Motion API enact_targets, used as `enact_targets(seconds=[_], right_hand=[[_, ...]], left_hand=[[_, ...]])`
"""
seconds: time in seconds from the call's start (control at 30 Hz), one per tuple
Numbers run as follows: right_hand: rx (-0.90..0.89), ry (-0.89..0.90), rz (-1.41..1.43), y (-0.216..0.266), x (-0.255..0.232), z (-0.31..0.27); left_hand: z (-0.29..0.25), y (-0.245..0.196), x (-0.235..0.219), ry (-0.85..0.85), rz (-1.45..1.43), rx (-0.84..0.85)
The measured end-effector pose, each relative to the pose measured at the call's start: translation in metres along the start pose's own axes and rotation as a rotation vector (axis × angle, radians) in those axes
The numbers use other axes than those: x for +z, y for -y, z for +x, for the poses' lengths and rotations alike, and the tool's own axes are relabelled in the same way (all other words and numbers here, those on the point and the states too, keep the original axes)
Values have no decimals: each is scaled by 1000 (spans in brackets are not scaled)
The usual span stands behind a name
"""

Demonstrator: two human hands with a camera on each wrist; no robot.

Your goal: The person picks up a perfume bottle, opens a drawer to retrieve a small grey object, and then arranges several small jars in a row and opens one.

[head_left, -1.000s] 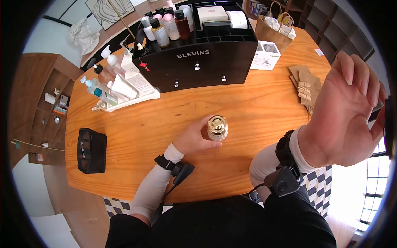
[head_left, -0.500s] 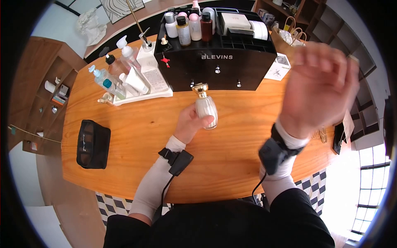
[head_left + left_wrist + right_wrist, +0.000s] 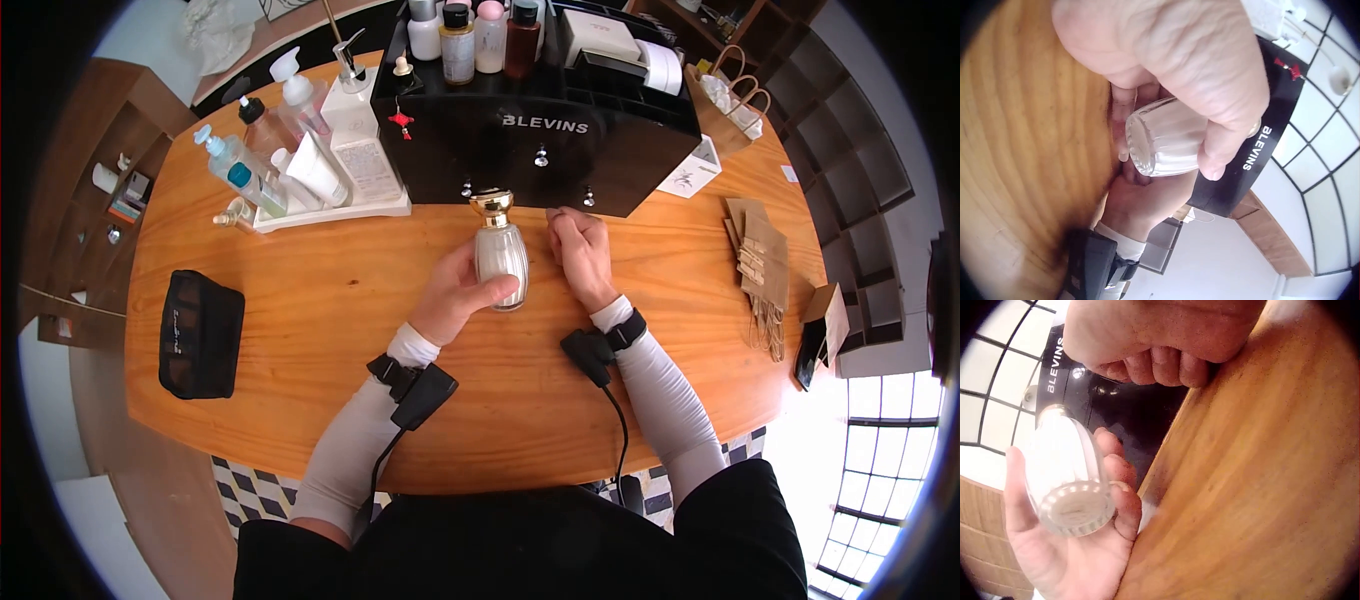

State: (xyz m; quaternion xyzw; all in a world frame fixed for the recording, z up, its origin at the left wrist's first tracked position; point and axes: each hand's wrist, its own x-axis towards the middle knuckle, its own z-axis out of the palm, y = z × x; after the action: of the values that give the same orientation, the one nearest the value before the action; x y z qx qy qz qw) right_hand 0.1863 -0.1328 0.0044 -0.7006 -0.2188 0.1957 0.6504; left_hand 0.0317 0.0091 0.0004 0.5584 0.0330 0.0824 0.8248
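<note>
A wooden worktop with a curved edge (image 3: 520,400) is spreading beneath both arms, and a glossy black organiser lettered BLEVINS (image 3: 450,150) is standing on its far side. The left forearm in a pale sleeve (image 3: 350,440) is reaching forward and inward from the near side, while the right forearm in a matching sleeve (image 3: 670,400) is slanting in from the other side. A black zip pouch (image 3: 202,335) is lying on the worktop to the left, well apart from the hands. The left hand (image 3: 447,298) is gripping a ribbed clear-glass bottle (image 3: 502,262), its thumb crossing the lower front and its fingers curling round the other side. The right hand (image 3: 583,255) is closing into a loose fist, visibly holding nothing, just in front of the organiser. The bottle is sitting between the two hands, touching the left and staying clear of the right, with its shiny gold cap (image 3: 491,206) pointing toward the organiser. The head view is showing the cap and the front of the glass; both wrist views are revealing the round fluted base, which the head view is not presenting face-on. The right wrist view is also showing the right hand's fingers folding in toward the palm.
</note>
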Motion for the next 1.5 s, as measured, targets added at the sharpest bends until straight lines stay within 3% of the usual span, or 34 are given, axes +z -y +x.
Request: enact_targets(seconds=[0.27,0.43,1.5], right_hand=[[-20,72,-59,-2,-1,0],[-143,75,-90,-4,0,2],[-145,72,-149,-5,2,1]], left_hand=[[0,4,-1,20,26,3],[3,5,-3,0,13,45],[3,7,-4,-20,34,57]])
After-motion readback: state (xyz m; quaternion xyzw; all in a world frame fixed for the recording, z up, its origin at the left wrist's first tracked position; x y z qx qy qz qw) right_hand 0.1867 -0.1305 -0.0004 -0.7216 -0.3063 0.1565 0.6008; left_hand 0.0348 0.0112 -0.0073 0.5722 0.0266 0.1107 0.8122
